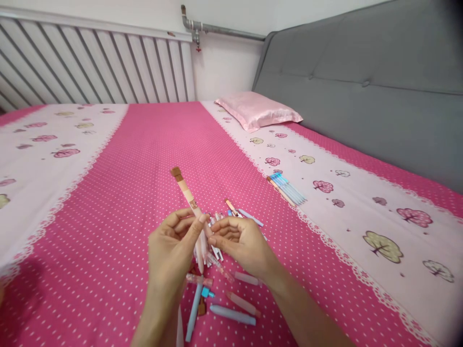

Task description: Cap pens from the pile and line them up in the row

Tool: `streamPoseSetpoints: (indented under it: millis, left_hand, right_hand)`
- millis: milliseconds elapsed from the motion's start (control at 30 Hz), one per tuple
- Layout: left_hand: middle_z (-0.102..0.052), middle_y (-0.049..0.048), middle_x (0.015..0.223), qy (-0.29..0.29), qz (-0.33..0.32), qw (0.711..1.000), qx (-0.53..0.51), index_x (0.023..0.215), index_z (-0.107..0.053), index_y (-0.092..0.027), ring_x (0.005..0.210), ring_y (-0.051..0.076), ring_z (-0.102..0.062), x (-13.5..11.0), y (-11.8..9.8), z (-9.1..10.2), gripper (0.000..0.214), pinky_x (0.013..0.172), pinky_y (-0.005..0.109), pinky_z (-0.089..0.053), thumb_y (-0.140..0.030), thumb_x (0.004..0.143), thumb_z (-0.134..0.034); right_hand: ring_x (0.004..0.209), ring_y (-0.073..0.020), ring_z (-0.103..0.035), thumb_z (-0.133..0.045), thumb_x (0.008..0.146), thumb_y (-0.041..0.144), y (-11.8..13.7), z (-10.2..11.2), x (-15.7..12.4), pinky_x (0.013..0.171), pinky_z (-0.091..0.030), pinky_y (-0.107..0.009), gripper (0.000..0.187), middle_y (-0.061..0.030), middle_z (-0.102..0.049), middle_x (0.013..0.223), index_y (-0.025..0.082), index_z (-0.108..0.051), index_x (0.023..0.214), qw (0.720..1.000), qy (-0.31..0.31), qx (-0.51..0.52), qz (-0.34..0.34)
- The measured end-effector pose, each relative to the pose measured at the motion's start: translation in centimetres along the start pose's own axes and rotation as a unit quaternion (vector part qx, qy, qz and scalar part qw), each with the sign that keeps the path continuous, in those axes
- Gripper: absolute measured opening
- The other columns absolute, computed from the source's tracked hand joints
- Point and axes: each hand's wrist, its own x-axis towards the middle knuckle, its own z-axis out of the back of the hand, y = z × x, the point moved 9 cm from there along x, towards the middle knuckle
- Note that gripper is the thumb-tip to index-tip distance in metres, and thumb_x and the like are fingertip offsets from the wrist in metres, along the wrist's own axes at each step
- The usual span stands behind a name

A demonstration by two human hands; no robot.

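My left hand (172, 243) pinches a pink and brown pen (186, 193) that points up and away to the left, its brown cap at the far end. My right hand (241, 242) is closed on the near end of the same pen, fingertips meeting those of the left. Both hands hover over a loose pile of pen parts (220, 284) on the pink dotted bedsheet (152, 159): blue and pink barrels, caps and thin refills. What lies directly under the hands is hidden.
A neat bundle of blue pens (287, 188) lies to the right on the pale tree-print band. A pink pillow (256, 110) sits at the far end by the grey padded headboard (361, 82). A slatted white panel (97, 67) runs behind the bed.
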Motion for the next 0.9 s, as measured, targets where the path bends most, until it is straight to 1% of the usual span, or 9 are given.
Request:
streamPoseSetpoints:
  millis: [133,233,300,400,467,533,633,767,900]
  left_hand:
    - [-0.07,0.0058,0.078,0.025,-0.009,0.999,0.023,0.093,-0.06,-0.012,0.071,0.017,-0.067,0.2,0.1,-0.3,0.04,0.061,0.022,-0.053,-0.032,0.063,-0.077]
    - [-0.07,0.0081,0.09,0.045,-0.016,0.996,0.071,0.103,-0.061,-0.012,0.082,0.017,-0.066,0.2,0.1,-0.5,0.048,0.073,0.025,-0.053,-0.037,0.065,-0.076]
    - [-0.069,0.0092,0.096,0.029,-0.028,0.993,0.109,0.104,-0.062,-0.012,0.088,0.018,-0.065,0.3,-0.1,-0.1,0.049,0.08,0.027,-0.051,-0.04,0.066,-0.074]
    - [-0.068,0.0092,0.099,0.004,-0.041,0.987,0.153,0.102,-0.064,-0.013,0.091,0.019,-0.064,0.3,-0.4,0.5,0.046,0.083,0.029,-0.049,-0.042,0.067,-0.073]
    - [-0.068,0.0088,0.098,0.002,-0.039,0.985,0.168,0.1,-0.064,-0.013,0.09,0.019,-0.064,0.4,-0.4,0.7,0.045,0.082,0.03,-0.049,-0.043,0.067,-0.072]
    - [-0.068,0.0087,0.097,0.003,-0.037,0.984,0.176,0.099,-0.064,-0.014,0.088,0.02,-0.064,0.5,-0.3,0.8,0.044,0.081,0.03,-0.049,-0.043,0.068,-0.072]
    - [-0.069,0.0089,0.096,0.004,-0.034,0.982,0.186,0.099,-0.064,-0.014,0.089,0.021,-0.064,0.5,-0.1,0.8,0.045,0.082,0.032,-0.048,-0.045,0.067,-0.071]
    - [-0.069,0.0086,0.091,0.006,-0.03,0.979,0.203,0.1,-0.064,-0.014,0.087,0.022,-0.065,0.5,0.0,0.8,0.047,0.081,0.033,-0.048,-0.047,0.067,-0.071]
    - [-0.069,0.0076,0.086,0.008,-0.03,0.976,0.214,0.101,-0.064,-0.014,0.081,0.021,-0.065,0.5,-0.1,0.6,0.048,0.073,0.03,-0.047,-0.048,0.067,-0.071]
  right_hand:
    - [0.069,-0.0163,-0.063,-0.075,0.069,0.039,0.0,0.0,0.1,0.066,-0.051,-0.028,0.03,-0.0037,-0.067,0.075,0.015,-0.068,0.085,1.0,0.005,0.009,0.011]
    - [0.067,-0.0158,-0.063,-0.074,0.07,0.038,0.2,1.3,0.5,0.064,-0.052,-0.027,0.029,-0.0041,-0.068,0.074,0.014,-0.069,0.085,1.0,-0.015,0.013,0.014]
    - [0.066,-0.0161,-0.063,-0.073,0.069,0.036,0.3,3.2,0.8,0.063,-0.052,-0.028,0.029,-0.0049,-0.068,0.074,0.013,-0.069,0.086,0.998,-0.057,-0.009,0.012]
    - [0.07,-0.0183,-0.064,-0.072,0.069,0.034,0.7,7.8,1.0,0.065,-0.053,-0.03,0.029,-0.0073,-0.069,0.079,0.013,-0.069,0.088,0.984,-0.157,-0.085,0.024]
    - [0.073,-0.0201,-0.065,-0.069,0.071,0.035,1.0,11.2,0.8,0.069,-0.053,-0.032,0.029,-0.0085,-0.07,0.083,0.013,-0.07,0.089,0.96,-0.227,-0.156,0.041]
    - [0.074,-0.0209,-0.066,-0.066,0.073,0.035,1.1,14.6,0.3,0.071,-0.052,-0.032,0.027,-0.0077,-0.07,0.082,0.014,-0.07,0.09,0.923,-0.302,-0.233,0.043]
    - [0.075,-0.0212,-0.067,-0.063,0.075,0.03,0.3,18.5,-0.6,0.074,-0.05,-0.031,0.021,-0.0053,-0.071,0.078,0.018,-0.072,0.09,0.853,-0.389,-0.348,-0.024]
    - [0.085,-0.0249,-0.065,-0.06,0.079,0.032,-1.3,21.0,-1.5,0.073,-0.049,-0.032,0.021,-0.0044,-0.071,0.087,0.025,-0.072,0.094,0.769,-0.423,-0.455,-0.151]
    - [0.088,-0.0279,-0.064,-0.059,0.08,0.031,-2.7,21.8,-1.7,0.071,-0.049,-0.035,0.02,-0.0062,-0.07,0.09,0.026,-0.071,0.094,0.746,-0.419,-0.476,-0.2]
